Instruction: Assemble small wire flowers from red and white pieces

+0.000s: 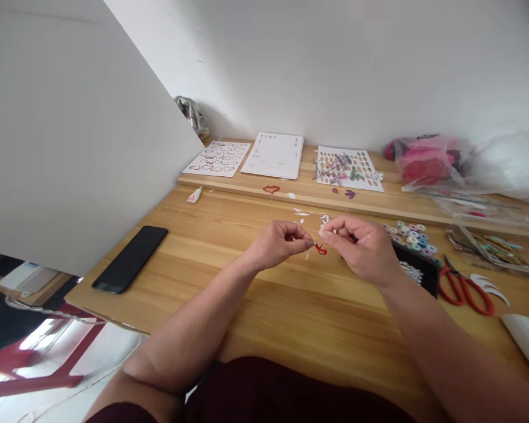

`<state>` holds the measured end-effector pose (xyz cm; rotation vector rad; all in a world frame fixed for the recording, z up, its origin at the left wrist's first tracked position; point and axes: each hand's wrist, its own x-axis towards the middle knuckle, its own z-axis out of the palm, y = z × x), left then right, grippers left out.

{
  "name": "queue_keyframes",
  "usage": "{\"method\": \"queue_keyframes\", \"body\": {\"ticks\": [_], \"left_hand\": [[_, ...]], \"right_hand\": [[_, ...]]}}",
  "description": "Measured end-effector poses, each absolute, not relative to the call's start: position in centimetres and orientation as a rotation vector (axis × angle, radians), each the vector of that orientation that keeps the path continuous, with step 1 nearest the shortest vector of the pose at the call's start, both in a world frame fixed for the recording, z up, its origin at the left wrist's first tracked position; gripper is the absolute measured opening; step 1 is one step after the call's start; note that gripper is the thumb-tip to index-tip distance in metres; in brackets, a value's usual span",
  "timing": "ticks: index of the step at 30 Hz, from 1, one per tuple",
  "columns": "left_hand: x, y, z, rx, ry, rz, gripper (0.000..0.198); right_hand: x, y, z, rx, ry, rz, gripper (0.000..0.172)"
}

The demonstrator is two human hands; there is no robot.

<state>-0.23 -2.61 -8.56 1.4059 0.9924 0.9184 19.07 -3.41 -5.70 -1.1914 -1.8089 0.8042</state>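
My left hand [286, 242] is closed in a pinch over the middle of the table. At its fingertips hangs a small red looped piece [321, 249], with a tiny white bit beside it. Just to the right, my right hand [361, 247] is also pinched closed, its fingertips close to the left ones. Whatever lies between the right fingers is too small to make out. Beyond the hands are white cut-out petal shapes [307, 212] and a red wire-like outline [271, 189]. A black box [431, 271] with white beads [412, 272] stands beside my right wrist.
Thread spools [412, 235], red-handled scissors [465, 288] and white curved pieces [491, 288] lie to the right. A phone [130, 259] and a glue bottle [194, 195] are at left. Pattern sheets [273, 155] and plastic bags [441, 164] occupy the raised back ledge [308, 170].
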Motion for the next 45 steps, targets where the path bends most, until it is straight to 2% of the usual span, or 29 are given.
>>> {"method": "queue_keyframes", "body": {"ticks": [3,8,14,18,22,27,30,32,39,42,45], "left_hand": [[-0.2,-2.9,-8.2,1.349,0.871,0.87,0.029],[-0.4,-2.8,-8.0,1.251,0.83,0.929,0.029],[-0.3,-2.3,-8.6,1.097,0.87,1.085,0.034],[0.0,-2.1,-8.8,1.104,0.956,1.248,0.031],[0.0,-1.7,-9.4,1.192,1.096,1.338,0.029],[-0.3,-1.9,-9.5,1.381,1.14,1.14,0.031],[-0.3,-2.5,-8.7,1.44,0.99,1.01,0.029],[-0.3,-2.9,-8.2,1.404,0.911,0.969,0.029],[-0.3,-2.6,-8.2,1.128,0.821,1.026,0.031],[-0.2,-2.3,-8.5,1.062,0.843,1.121,0.031],[-0.1,-2.0,-8.8,1.076,0.929,1.241,0.03]], "right_hand": [[19.6,-2.3,-6.4,-1.187,-1.723,0.96,0.02],[19.4,-1.1,-8.1,-1.114,-1.331,1.528,0.031],[18.1,-1.4,-9.4,-0.973,-0.964,1.891,0.03],[16.9,-2.3,-9.6,-1.0,-0.988,1.869,0.028],[16.4,-3.3,-8.6,-1.07,-1.201,1.635,0.028],[17.6,-3.7,-6.4,-1.14,-1.621,1.052,0.022],[18.6,-3.1,-5.9,-1.143,-1.665,0.919,0.019],[18.9,-2.7,-6.1,-1.126,-1.625,1.01,0.021],[18.3,-1.4,-8.5,-0.958,-1.015,1.8,0.028],[17.5,-1.6,-9.3,-0.937,-0.946,1.916,0.029],[16.9,-2.4,-9.2,-1.0,-1.031,1.826,0.028]]}}
